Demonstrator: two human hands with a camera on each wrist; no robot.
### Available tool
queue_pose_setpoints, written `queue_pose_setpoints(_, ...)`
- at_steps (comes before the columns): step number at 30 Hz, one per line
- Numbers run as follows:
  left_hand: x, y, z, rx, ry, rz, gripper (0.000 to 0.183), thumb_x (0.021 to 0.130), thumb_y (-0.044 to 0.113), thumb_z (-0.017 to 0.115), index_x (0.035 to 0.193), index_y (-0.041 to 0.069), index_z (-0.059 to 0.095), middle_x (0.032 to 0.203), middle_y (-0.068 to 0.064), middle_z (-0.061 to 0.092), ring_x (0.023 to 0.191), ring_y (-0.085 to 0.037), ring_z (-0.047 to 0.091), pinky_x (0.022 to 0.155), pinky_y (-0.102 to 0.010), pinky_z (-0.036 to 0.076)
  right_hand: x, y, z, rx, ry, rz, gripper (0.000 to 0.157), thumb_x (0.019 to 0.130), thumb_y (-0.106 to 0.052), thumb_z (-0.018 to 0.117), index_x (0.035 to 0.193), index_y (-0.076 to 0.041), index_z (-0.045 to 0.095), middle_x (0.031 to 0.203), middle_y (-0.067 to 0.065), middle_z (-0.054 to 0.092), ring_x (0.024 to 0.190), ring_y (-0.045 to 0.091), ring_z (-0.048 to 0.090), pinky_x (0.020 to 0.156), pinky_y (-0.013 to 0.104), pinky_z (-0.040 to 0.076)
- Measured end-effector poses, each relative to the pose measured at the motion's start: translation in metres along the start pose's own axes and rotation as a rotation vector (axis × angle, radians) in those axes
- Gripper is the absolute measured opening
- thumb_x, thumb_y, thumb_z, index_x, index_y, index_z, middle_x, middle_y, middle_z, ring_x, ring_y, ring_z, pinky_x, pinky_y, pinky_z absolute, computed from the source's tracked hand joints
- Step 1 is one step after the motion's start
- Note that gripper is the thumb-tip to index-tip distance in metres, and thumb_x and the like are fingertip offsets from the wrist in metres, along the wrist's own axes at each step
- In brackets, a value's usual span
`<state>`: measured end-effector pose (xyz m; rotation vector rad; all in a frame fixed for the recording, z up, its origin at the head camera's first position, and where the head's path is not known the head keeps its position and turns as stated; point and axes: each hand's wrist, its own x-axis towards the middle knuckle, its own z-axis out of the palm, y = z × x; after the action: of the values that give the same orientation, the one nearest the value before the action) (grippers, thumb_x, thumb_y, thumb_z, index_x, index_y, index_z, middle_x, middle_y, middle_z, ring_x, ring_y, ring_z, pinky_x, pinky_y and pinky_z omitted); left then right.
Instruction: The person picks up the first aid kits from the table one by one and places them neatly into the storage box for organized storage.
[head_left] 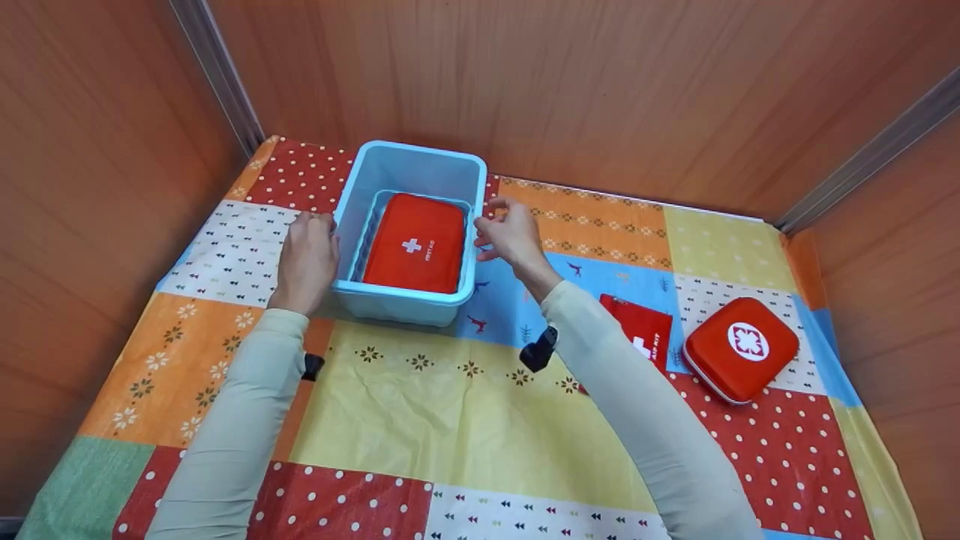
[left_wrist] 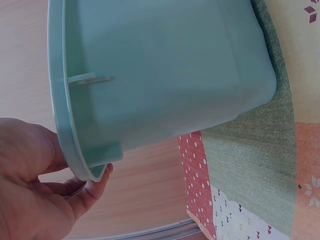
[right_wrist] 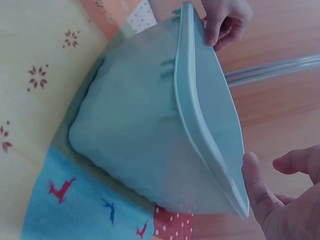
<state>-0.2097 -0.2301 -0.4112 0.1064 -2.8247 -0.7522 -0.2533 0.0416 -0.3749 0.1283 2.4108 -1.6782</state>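
Observation:
A light blue plastic bin point(head_left: 394, 307) stands at the back left of the table, with a red first aid pouch point(head_left: 412, 259) lying flat inside, its white cross facing up. My left hand point(head_left: 307, 259) grips the bin's left rim; in the left wrist view its fingers point(left_wrist: 90, 197) curl under the lip. At the opposite side, my right hand point(head_left: 514, 232) has its fingers spread and loosely bent. One fingertip point(right_wrist: 251, 162) is right at the rim, while another finger point(right_wrist: 290, 162) stands apart from it.
To the right lies a hard red first aid case point(head_left: 739, 349) with a white round emblem. A flat red first aid kit pouch point(head_left: 645, 322) is partly covered by my right sleeve point(head_left: 637, 390). Wooden panels point(head_left: 562, 90) close off the back and sides of the patchwork tablecloth point(head_left: 390, 420).

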Motion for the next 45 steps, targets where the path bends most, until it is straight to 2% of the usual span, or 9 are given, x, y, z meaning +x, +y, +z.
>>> queue_pose_setpoints(6,0.002,0.001,0.000,-0.012,-0.004,-0.002,0.032,0.096,0.009,0.060,0.122,-0.009,0.059,0.116,-0.027,0.057,0.118,-0.040,0.053,0.102,-0.057,0.045,0.002,0.013,-0.022,0.014,0.029,0.022,0.049,0.094,-0.021,0.065,0.137,-0.008,0.046,0.101,0.017,0.067,0.088,0.029,0.072,0.063,0.031,0.060)
queue_pose_setpoints(12,0.002,0.001,-0.001,-0.008,-0.029,-0.010,0.034,0.097,0.011,0.060,0.124,-0.009,0.058,0.118,-0.027,0.057,0.119,-0.040,0.053,0.102,-0.057,0.045,0.000,0.028,-0.047,-0.007,0.060,0.050,0.050,0.095,-0.021,0.063,0.139,-0.008,0.043,0.098,0.015,0.066,0.081,0.026,0.070,0.065,0.034,0.060)
queue_pose_setpoints(21,0.000,0.002,-0.006,0.060,-0.066,-0.047,0.035,0.097,0.012,0.060,0.125,-0.007,0.057,0.122,-0.028,0.055,0.119,-0.041,0.050,0.103,-0.060,0.043,-0.003,0.052,-0.087,0.005,0.111,0.077,0.049,0.097,-0.021,0.061,0.141,-0.009,0.042,0.109,0.021,0.064,0.083,0.023,0.070,0.067,0.032,0.060)
queue_pose_setpoints(29,0.001,0.003,-0.003,-0.006,-0.061,-0.047,0.034,0.096,0.009,0.060,0.125,-0.009,0.056,0.119,-0.028,0.054,0.119,-0.041,0.050,0.102,-0.058,0.044,-0.007,0.070,-0.121,-0.002,0.159,0.126,0.053,0.097,-0.026,0.061,0.143,-0.010,0.039,0.112,0.018,0.062,0.093,0.027,0.070,0.072,0.031,0.060)
queue_pose_setpoints(37,0.001,0.003,-0.003,0.011,-0.050,-0.046,0.033,0.096,0.010,0.060,0.124,-0.009,0.058,0.121,-0.028,0.054,0.117,-0.041,0.050,0.103,-0.060,0.042,-0.014,0.090,-0.156,-0.010,0.190,0.142,0.054,0.098,-0.026,0.059,0.144,-0.008,0.036,0.119,0.020,0.060,0.085,0.016,0.069,0.074,0.029,0.060)
queue_pose_setpoints(45,0.001,0.003,-0.003,-0.007,-0.064,-0.045,0.036,0.097,0.011,0.060,0.126,-0.009,0.056,0.121,-0.029,0.054,0.118,-0.041,0.050,0.102,-0.059,0.044,-0.022,0.108,-0.185,-0.040,0.226,0.188,0.060,0.098,-0.033,0.059,0.146,-0.009,0.034,0.116,0.014,0.061,0.091,0.018,0.071,0.078,0.029,0.059)
